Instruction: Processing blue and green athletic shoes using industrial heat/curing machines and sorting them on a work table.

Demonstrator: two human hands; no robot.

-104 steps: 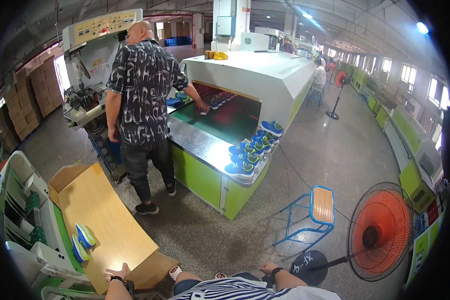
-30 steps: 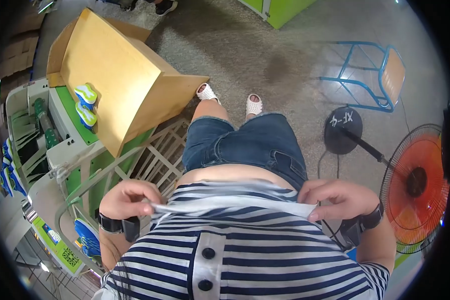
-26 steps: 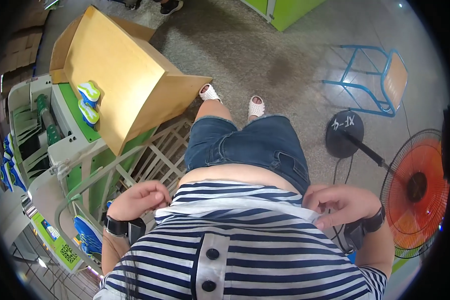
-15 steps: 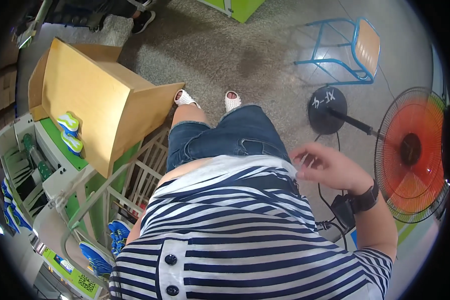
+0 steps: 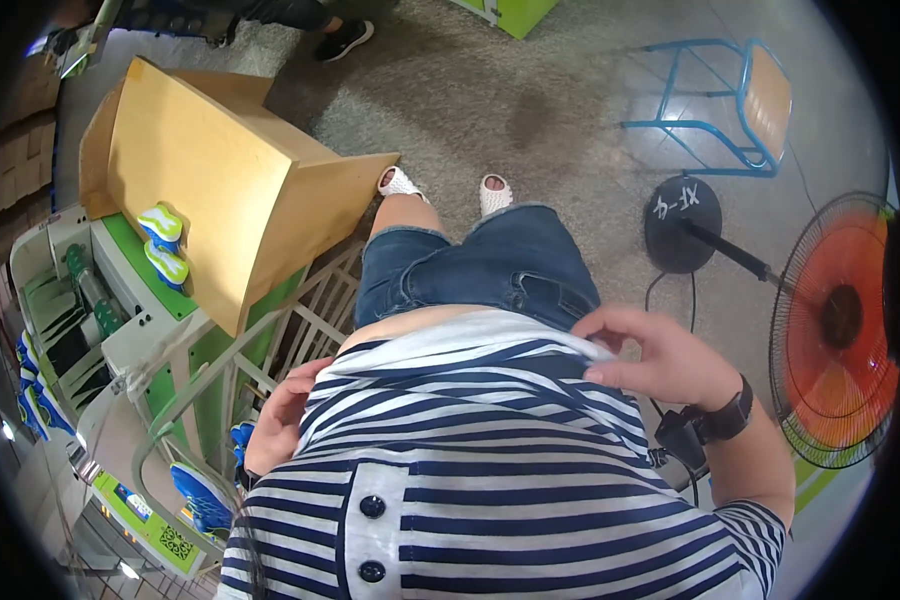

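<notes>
A navy-and-white striped shirt [image 5: 470, 440] covers my torso, its loose white hem bunched above blue denim shorts [image 5: 450, 275]. At the hem's right side, my right hand [image 5: 660, 360] pinches the cloth between thumb and fingers; a dark watch sits on that wrist. My left hand [image 5: 282, 415] is at the shirt's left side, fingers curled against the fabric and their tips partly hidden. Below it, blue shoes [image 5: 202, 500] rest beside the machine frame.
At left stand a slanted wooden board [image 5: 200, 190], a green-and-white machine [image 5: 160, 350] and a metal rack [image 5: 315, 320]. Two shoe soles [image 5: 162, 245] lie by the board. A large fan [image 5: 838, 320] and a blue-framed stool [image 5: 765, 105] are at right. Another person's shoe [image 5: 344, 40] shows far off.
My left hand has come into view at the shirt's left side. My right hand has closed on the hem. The surroundings have shifted slightly right in the picture.
</notes>
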